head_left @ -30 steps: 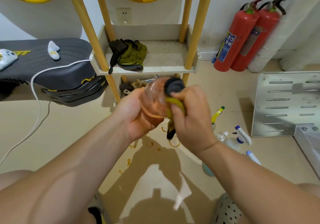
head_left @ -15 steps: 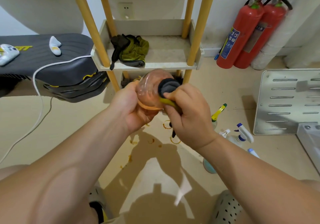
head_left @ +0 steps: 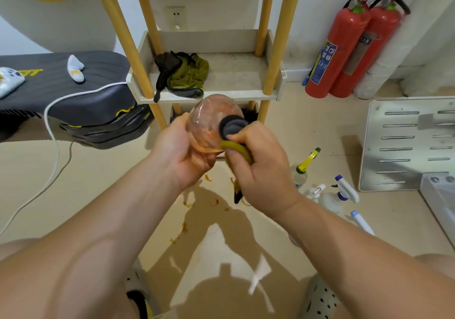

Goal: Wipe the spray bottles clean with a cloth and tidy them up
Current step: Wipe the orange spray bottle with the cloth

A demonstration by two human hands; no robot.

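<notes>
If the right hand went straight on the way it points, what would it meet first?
The right hand would meet the clear orange-tinted round bottle in the left hand; its yellow-grey cloth looks pressed against it.

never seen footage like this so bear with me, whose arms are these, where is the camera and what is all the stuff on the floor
There is no machine here. These are a person's two bare arms, filmed by one wide-angle camera worn on the head, looking forward and down. The left hand grips a clear, orange-tinted bottle. The right hand grips a yellow-green cloth and presses it against the bottle to wipe it. On the floor to the right are more bottles, among them a yellow-trigger sprayer and a blue-and-white sprayer. Behind the hands is a low shelf with a crumpled cloth on it. Two red fire extinguishers stand by the wall.
</notes>
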